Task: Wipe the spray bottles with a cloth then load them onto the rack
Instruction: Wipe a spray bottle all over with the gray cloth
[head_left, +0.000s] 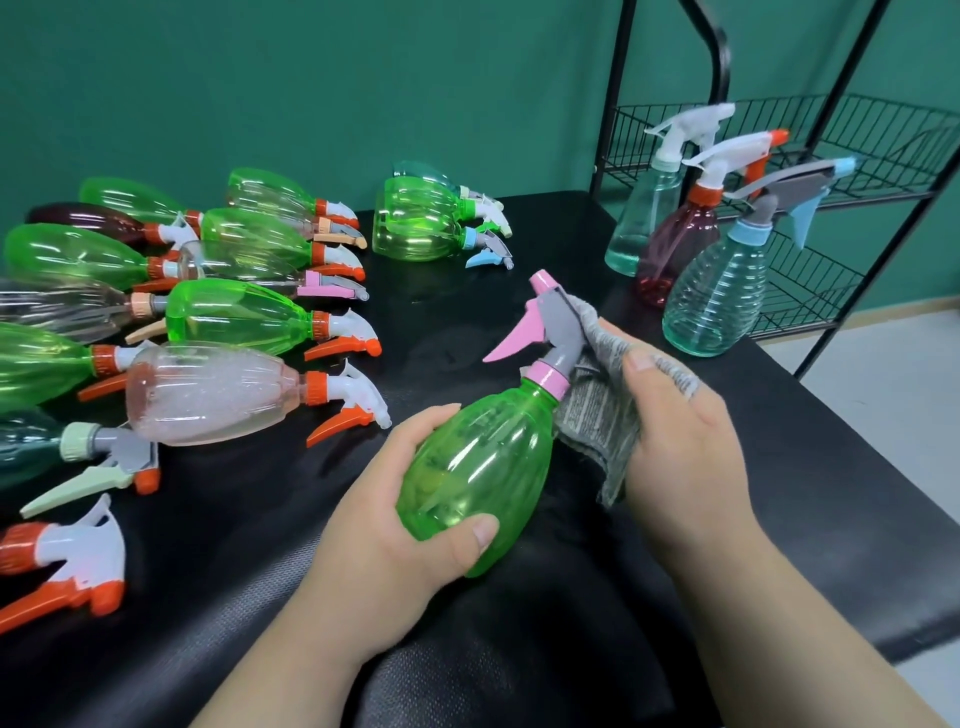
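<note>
Fingers (431, 418) and thumb of the left hand (405, 509) curl round the belly of the green spray bottle (483, 467), holding it tilted over the black surface (519, 649), with its pink trigger head (545, 322) pointing away. The right hand (685, 447) pinches a grey cloth (597, 415), thumb on top, pressed against the bottle's neck and head. Many lying bottles (234, 317) crowd the surface to the left. Three upright bottles (717, 301) stand at the far right, just in front of the wire rack (883, 145).
</note>
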